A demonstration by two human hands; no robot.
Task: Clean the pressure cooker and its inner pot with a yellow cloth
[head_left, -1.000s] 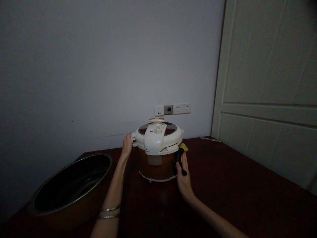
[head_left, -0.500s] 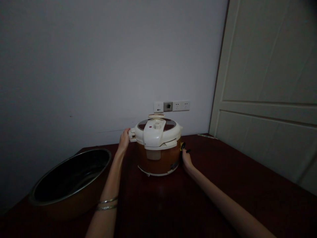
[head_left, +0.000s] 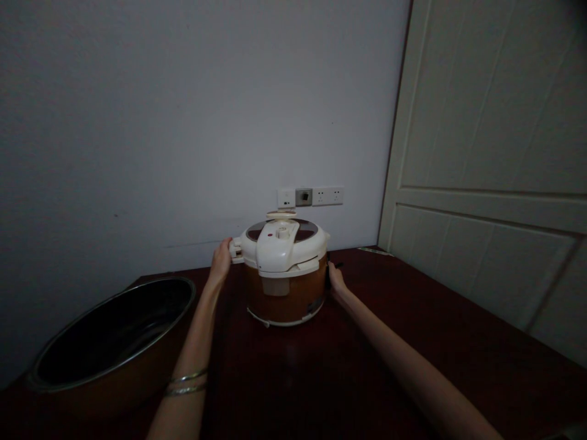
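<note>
An electric pressure cooker (head_left: 285,293) with a brown body and a white lid (head_left: 274,247) stands upright on the dark red table (head_left: 293,379). At its left side, my left hand (head_left: 221,259) is closed round the white side handle (head_left: 236,250). My right hand (head_left: 337,278) is at the right side of the body, its fingers partly hidden behind the cooker. Something black (head_left: 339,265) sticks out by that hand; what it is I cannot make out. On the lid are a round knob (head_left: 282,232) and a raised top handle (head_left: 281,214).
Left of my left arm lies a large brown inner pot (head_left: 110,366) with a dark inside and a metal rim. Switches and sockets (head_left: 328,195) sit on the wall behind the cooker. A white panelled door (head_left: 486,256) stands at the right, and a thin strip (head_left: 375,251) lies near the table's back edge.
The whole view has shifted slightly, so everything appears a little further left. Both hands stay at the cooker's sides. The yellow patch by my right hand no longer shows.
</note>
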